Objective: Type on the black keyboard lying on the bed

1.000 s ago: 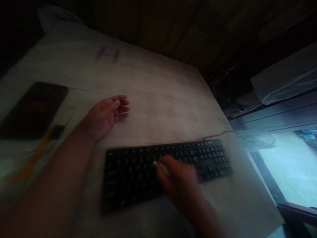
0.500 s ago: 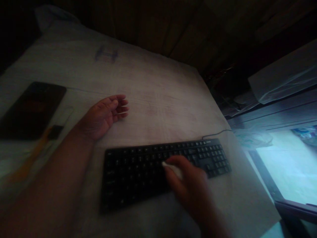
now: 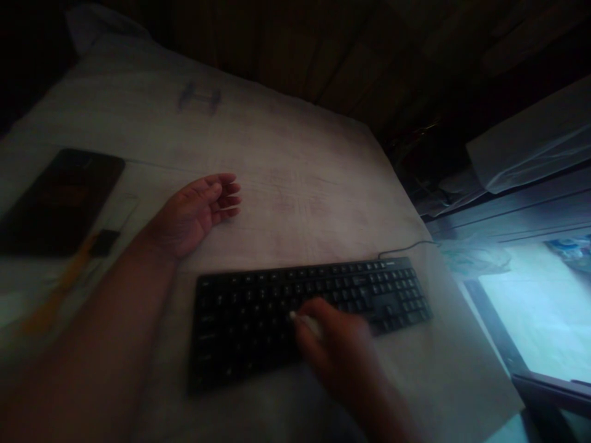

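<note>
A black keyboard [image 3: 258, 320] lies across the table in front of me. Over its middle keys, my right hand [image 3: 332, 338] is closed on a small white object [image 3: 313, 326], whose pale tip points toward the keys. Most of that object is hidden by the fingers, so its exact kind is unclear. Beyond the keyboard's left end, my left hand [image 3: 198, 212] rests on its side on the table, holding nothing. Its fingers are loosely bent and apart.
The pale table cover [image 3: 295, 178] has a blue mark [image 3: 199, 98]. To the left lie a dark flat device [image 3: 60, 203] and a small black piece [image 3: 105, 243] beside a yellow strip [image 3: 60, 292]. A cable [image 3: 406, 247] runs off the right edge.
My right hand has shifted a little left and down over the keys, carrying the white object. My left hand is in nearly the same place.
</note>
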Available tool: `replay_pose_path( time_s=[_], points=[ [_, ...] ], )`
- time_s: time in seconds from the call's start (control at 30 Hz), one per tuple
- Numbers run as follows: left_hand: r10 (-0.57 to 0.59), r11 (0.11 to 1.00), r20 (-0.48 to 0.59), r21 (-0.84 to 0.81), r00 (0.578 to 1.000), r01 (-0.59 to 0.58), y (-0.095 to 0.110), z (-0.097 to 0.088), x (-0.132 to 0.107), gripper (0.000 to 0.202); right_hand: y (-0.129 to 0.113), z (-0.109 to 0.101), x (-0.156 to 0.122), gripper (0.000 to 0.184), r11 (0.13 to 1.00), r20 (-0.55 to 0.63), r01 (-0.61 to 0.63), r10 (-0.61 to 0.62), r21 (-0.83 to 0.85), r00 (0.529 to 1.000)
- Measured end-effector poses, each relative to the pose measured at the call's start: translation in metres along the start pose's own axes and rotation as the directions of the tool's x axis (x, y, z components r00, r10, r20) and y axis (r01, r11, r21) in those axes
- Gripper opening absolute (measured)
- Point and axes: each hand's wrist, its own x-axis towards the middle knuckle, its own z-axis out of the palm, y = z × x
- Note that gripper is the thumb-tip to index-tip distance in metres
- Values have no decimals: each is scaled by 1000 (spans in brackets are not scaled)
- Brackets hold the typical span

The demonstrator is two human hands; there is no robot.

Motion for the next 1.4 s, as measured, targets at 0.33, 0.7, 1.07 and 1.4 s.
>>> replay_pose_path(
  time_s=[0.33,0.7,1.07,1.4],
  points=[
    [7,1000,11,-2,1000,-7,0,1,-1,25,-1,-4,-6,16,1000,36,19,-19,-1,999],
    [3,1000,7,-25,1000,-3,1,2,-1,24,-13,7,3,15,999,-9,50,-50,7,999],
    [11,999,11,-43,1000,-11,0,1,-1,24,-13,7,-6,15,998,56,45,-42,-53,998],
    [14,999,21,-30,1000,-13,-1,0,-1,25,-16,7,-9,15,996,39,79,-80,35,996]
  ],
)
